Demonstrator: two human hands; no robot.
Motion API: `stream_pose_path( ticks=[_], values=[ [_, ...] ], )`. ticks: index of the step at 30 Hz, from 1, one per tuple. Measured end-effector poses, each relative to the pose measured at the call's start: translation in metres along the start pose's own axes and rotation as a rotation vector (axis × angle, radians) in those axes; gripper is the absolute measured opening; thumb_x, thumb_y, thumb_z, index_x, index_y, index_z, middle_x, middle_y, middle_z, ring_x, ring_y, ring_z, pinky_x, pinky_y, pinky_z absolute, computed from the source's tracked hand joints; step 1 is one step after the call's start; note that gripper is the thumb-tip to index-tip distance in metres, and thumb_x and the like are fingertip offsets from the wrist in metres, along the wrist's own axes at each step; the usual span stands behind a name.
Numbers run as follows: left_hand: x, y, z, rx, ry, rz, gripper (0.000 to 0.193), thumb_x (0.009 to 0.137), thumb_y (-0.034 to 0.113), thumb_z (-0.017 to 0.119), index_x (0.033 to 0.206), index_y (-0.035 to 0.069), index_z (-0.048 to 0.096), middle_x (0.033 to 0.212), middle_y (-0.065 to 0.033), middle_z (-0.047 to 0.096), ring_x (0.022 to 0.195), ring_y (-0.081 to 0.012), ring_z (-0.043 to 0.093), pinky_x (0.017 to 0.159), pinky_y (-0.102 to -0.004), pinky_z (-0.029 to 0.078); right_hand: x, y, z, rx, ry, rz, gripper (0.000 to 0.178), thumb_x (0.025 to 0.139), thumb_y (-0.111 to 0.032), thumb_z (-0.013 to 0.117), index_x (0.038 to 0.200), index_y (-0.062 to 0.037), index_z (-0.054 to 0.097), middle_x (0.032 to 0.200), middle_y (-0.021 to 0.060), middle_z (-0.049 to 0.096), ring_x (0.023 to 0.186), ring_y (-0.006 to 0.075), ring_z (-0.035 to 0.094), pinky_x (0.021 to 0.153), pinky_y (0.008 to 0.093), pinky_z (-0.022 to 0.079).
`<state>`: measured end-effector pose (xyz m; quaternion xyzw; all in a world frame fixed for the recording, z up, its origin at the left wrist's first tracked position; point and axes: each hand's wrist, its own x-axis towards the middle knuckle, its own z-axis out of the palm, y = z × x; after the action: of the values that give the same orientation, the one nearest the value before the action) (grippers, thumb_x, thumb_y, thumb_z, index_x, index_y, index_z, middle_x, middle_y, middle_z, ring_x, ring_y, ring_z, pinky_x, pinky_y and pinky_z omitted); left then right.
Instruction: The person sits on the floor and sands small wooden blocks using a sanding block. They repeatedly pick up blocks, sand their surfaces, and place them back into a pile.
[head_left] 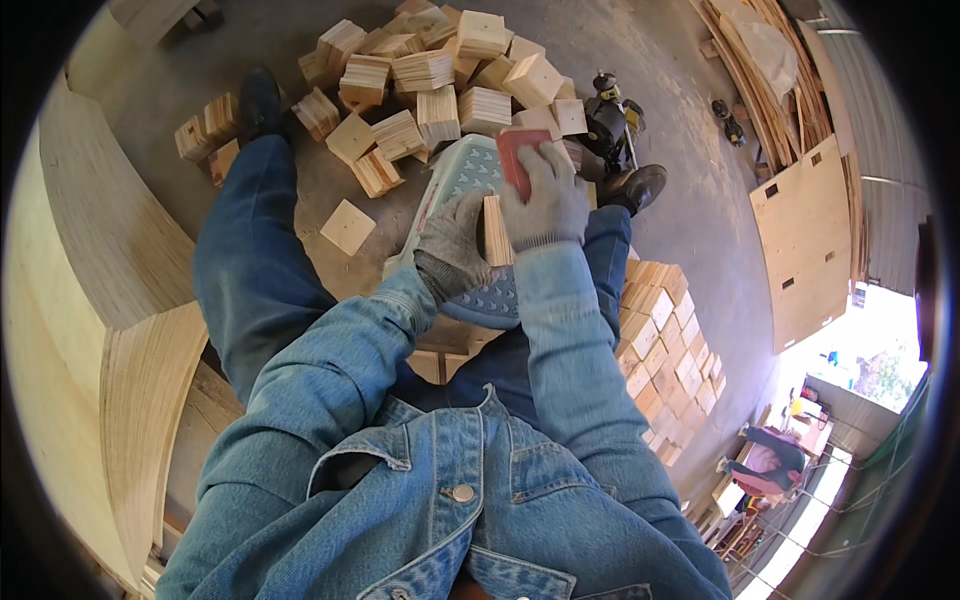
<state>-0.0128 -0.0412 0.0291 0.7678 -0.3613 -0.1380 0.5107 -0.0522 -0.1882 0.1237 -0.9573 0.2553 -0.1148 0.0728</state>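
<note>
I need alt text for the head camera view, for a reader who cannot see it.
A seated person in grey gloves holds a small plywood block with the left hand while the right hand presses a red sanding block on it, above a heap of wooden blocks.

This is a woodworking shop or timber yard. A heap of cut plywood blocks (pixel 440 70) lies on the bare concrete floor (pixel 660 60), with more blocks stacked neatly (pixel 665 345) at the right. Large plywood sheets (pixel 810 240) lean against a corrugated wall (pixel 880 130), curved plywood panels (pixel 110 260) stand at the left, and a power tool (pixel 610 120) sits on the floor.
</note>
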Motion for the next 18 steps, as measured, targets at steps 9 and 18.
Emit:
stream_pose_path(
  ticks=[9, 18],
  values=[
    [0.002, 0.001, -0.008, 0.073, 0.013, 0.054, 0.095, 0.070, 0.041, 0.094, 0.146, 0.010, 0.047, 0.132, -0.0194, 0.060, 0.119, -0.0406, 0.063, 0.105, -0.0491, 0.053, -0.013, -0.009, -0.019, -0.004, -0.056, 0.062, 0.061, 0.083, -0.032, 0.081, 0.141, -0.0202, 0.066, 0.157, 0.0087, 0.055, 0.134, 0.0411, 0.057, 0.114, 0.0501, 0.046],
    [0.000, 0.000, -0.010, 0.009, 0.083, 0.146, 0.094, 0.070, 0.040, 0.096, 0.145, 0.008, 0.048, 0.126, -0.0218, 0.064, 0.114, -0.0426, 0.066, 0.102, -0.0506, 0.055, -0.148, 0.004, -0.035, 0.106, 0.088, -0.138, 0.064, 0.074, -0.023, 0.086, 0.136, -0.0179, 0.070, 0.151, 0.0102, 0.056, 0.128, 0.0398, 0.056, 0.109, 0.0536, 0.046]
  ],
)
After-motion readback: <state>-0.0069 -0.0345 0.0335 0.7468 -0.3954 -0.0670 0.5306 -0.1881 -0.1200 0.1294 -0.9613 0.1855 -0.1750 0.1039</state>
